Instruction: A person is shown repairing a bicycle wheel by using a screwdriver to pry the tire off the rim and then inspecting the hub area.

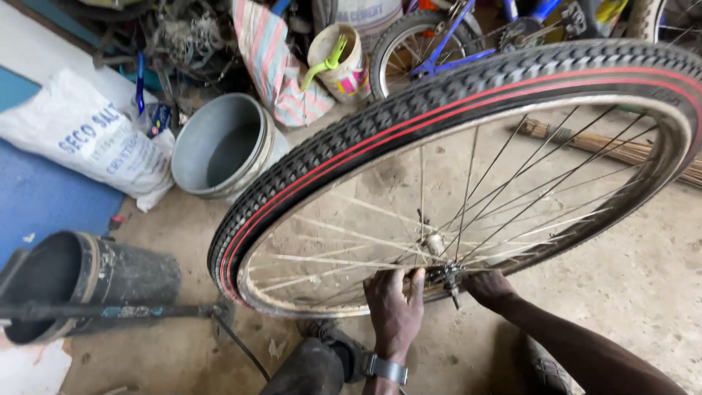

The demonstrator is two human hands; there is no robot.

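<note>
Both hands meet at the middle of a bicycle wheel (468, 168) that stands tilted on the concrete floor (629, 285), its black tyre with a red stripe (351, 139) arching up and away from them. The left hand (395, 307), a watch (386, 368) on its wrist, has thumb and fingers curled loosely about the hub (437, 252), the fingertips touching the metal where the spokes gather. The right hand (488, 287) lies just beside it on the other side of the axle end (453, 284), its fingers turned under and hidden, so how tightly it grips cannot be told; it seems to touch the axle nut. Thin spokes (512, 183) fan out from between the two hands to the rim. Beyond the left hand and further left, a grey plastic bucket (219, 146) stands upright, with a white printed sack (88, 139) lying beside it on a blue mat (44, 197). Nearer, to the left of the left hand, a black cylinder (88, 281) lies on its side, with a dark rod (110, 311) crossing in front of it. Far beyond both hands a small blue bicycle (453, 36) and a cream tub holding a green tool (340, 62) stand among clutter. Beyond the right hand a bundle of sticks (607, 143) lies on the floor behind the wheel.
</note>
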